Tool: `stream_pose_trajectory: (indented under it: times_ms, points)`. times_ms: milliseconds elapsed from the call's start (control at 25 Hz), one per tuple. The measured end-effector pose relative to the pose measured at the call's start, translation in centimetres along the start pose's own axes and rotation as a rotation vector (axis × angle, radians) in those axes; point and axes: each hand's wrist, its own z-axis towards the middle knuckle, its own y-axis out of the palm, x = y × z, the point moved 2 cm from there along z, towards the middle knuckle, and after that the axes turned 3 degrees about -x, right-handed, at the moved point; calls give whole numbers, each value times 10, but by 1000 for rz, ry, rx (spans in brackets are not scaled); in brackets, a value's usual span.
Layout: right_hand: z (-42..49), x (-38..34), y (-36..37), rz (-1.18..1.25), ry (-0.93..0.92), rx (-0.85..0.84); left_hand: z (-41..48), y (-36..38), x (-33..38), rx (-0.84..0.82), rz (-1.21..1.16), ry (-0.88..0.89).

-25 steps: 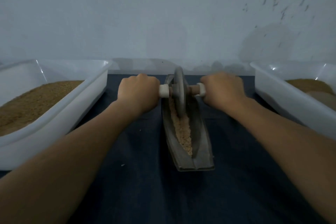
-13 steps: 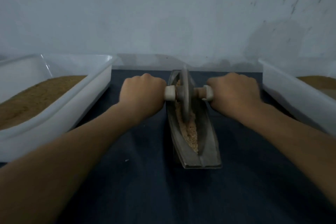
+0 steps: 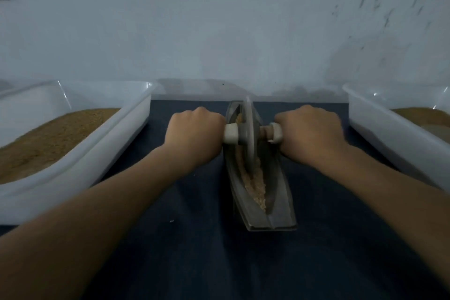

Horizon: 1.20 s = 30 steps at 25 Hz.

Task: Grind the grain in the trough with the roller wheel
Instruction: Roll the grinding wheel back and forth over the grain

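A narrow boat-shaped grey trough (image 3: 280,192) lies lengthwise on the dark cloth, with tan crushed grain (image 3: 257,186) along its groove. A thin grey roller wheel (image 3: 248,136) stands upright in the trough, in its far half. My left hand (image 3: 194,134) grips the left handle, whose white end collar (image 3: 230,133) shows beside my fist. My right hand (image 3: 311,133) grips the right handle next to its white collar (image 3: 275,132). Both fists hide the handle ends.
A white plastic tub (image 3: 97,153) with brown grain stands to the left. A second white tub (image 3: 389,134) with grain stands to the right. A pale wall rises right behind the trough's far tip. Dark cloth (image 3: 194,251) covers the table toward me.
The wheel has rolled a little toward me along the trough from near the far tip, and both fists moved with it. More grain now shows beyond the wheel.
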Motion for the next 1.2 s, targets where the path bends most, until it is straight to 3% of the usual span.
stream_pose_trajectory:
  times_ms: [160,240,440,520,640,800,1000,1040,1200]
  points:
    - [43,-11,5,80,49,-109,47,1,-4,-125,-25,-60]
    - [30,-5,3,94,36,-133,30,-4,-2,-101,-35,-44]
    - [-33,2,-17,-89,-161,260,-37,-18,-8,154,-35,106]
    - [-22,-1,-15,-114,-140,179,-33,-14,-6,58,-21,59]
    - [21,-8,1,47,9,-75,15,-5,2,-46,-3,-47]
    - [34,-5,5,114,26,-183,36,-14,1,-210,0,-22]
    - [-30,6,-15,-113,-172,216,-35,-23,-7,94,-71,118]
    - [-31,5,-14,-114,-173,197,-32,-24,-7,140,-44,115]
    - [11,-6,-2,32,6,-29,12,-5,3,-51,-30,-49]
